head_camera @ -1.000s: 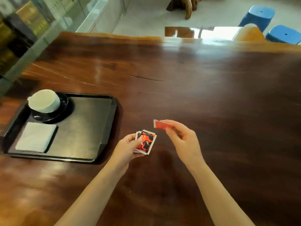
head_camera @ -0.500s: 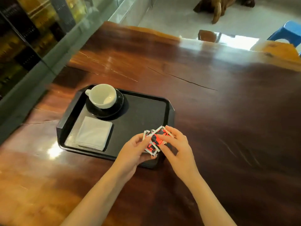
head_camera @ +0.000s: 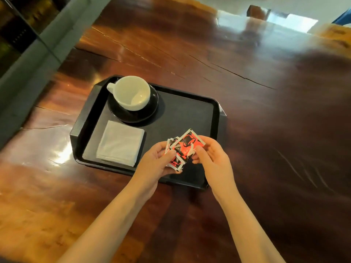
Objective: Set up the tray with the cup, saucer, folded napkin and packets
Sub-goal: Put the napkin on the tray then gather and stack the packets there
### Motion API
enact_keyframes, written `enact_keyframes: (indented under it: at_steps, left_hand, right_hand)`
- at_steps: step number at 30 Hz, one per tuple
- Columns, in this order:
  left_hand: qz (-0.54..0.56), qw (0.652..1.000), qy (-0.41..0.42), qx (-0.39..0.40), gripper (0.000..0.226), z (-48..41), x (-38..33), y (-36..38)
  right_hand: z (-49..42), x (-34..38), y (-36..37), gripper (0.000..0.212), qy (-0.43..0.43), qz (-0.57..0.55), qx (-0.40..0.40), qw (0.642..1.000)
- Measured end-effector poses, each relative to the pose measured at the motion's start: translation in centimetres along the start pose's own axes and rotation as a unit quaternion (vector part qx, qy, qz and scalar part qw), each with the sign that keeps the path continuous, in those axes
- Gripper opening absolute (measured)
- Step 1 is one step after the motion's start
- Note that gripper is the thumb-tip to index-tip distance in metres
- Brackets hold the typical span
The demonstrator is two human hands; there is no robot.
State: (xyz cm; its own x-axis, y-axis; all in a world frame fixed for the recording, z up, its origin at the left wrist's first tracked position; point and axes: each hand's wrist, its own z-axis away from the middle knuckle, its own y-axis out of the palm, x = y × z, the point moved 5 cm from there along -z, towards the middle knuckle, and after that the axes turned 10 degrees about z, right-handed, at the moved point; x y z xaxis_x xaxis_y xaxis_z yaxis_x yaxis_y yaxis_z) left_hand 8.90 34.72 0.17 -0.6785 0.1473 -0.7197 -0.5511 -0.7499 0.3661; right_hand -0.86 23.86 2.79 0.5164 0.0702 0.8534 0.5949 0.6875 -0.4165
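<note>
Grips a fanned stack of red-and-black packets (head_camera: 187, 146) in the left hand (head_camera: 157, 161), thumb on top and fingers curled beneath, and pinches the right edge of the topmost one with the right hand (head_camera: 211, 158), thumb against fingertips. Holds the lot over the near right corner of the tray (head_camera: 218, 118), not yet laid down; cannot tell the count. Judging by looks: very light, thin and flexible, with glossy faces likely to slide on each other, so easy to spill from a loose fan. Best taken by the flat sealed borders, pinched between thumb and fingertip, one at a time or squared up first; needs only a gentle squeeze, to avoid crumpling or bursting. Probably sits steady once laid flat on the bare right half of the tray. Further in, finds the folded napkin (head_camera: 120, 143) lying flat at the tray's near left corner: soft, limp, apt to unfold if dragged, better lifted by the folded edge. Beyond, at the far left corner, sees the white cup (head_camera: 131, 92) upright on the black saucer (head_camera: 133, 116), handle toward the far left; rigid, heavier, smooth and breakable, so worth moving as a pair from under the saucer's rim. Past the tray, only the glossy wooden surface (head_camera: 266, 130).
</note>
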Motion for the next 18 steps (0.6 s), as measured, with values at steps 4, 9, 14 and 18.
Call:
enact_keyframes:
  at_steps: [4,9,14,18]
  left_hand:
    - [0.0,1.0,0.006,-0.017,0.02,-0.7,0.8,-0.2]
    - [0.004,1.0,0.001,-0.018,0.023,-1.9,1.5,0.1]
    - [0.024,0.999,0.0,-0.023,0.021,-2.8,2.2,0.3]
    - [-0.011,1.0,0.01,-0.027,0.025,-3.3,2.6,0.4]
  right_hand:
    - [-1.3,-1.2,0.2,0.018,0.005,-0.013,0.001,1.0]
    - [-3.9,-2.9,-0.8,0.022,0.003,0.011,-0.029,1.0]
    - [-5.9,-3.6,-2.9,0.026,0.035,-0.068,-0.072,0.994]
    - [-6.5,-3.7,-3.4,0.026,0.052,-0.095,-0.055,0.993]
